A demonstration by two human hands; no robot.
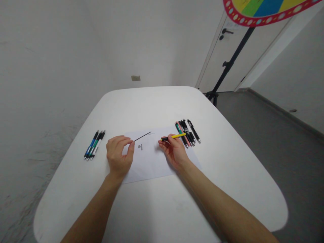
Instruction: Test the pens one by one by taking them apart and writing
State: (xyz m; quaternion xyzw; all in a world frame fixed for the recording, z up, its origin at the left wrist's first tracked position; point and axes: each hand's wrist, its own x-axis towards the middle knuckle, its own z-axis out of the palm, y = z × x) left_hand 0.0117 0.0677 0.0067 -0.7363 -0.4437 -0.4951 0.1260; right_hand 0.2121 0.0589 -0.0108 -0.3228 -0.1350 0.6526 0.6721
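Observation:
Between thumb and forefinger, my left hand (pixel 119 153) pinches one end of a thin dark pen refill (pixel 142 136), which points up to the right. My right hand (pixel 176 151) grips a yellow and black pen barrel (pixel 179 135), held almost level with its black end to the left. Both hands are over a white sheet of paper (pixel 149 168). On the paper between them lie a small metal pen tip (pixel 139 146) and a little spring (pixel 141 147). A faint pen mark shows on the paper near the refill's far end.
Several pens (pixel 187 133), mostly black with a pink and a green one, lie just beyond my right hand. Three more pens (pixel 94 145) lie side by side at the left of the white table (pixel 157 104). A black stand (pixel 227 67) holds a colourful wheel (pixel 265 10) behind, near a door.

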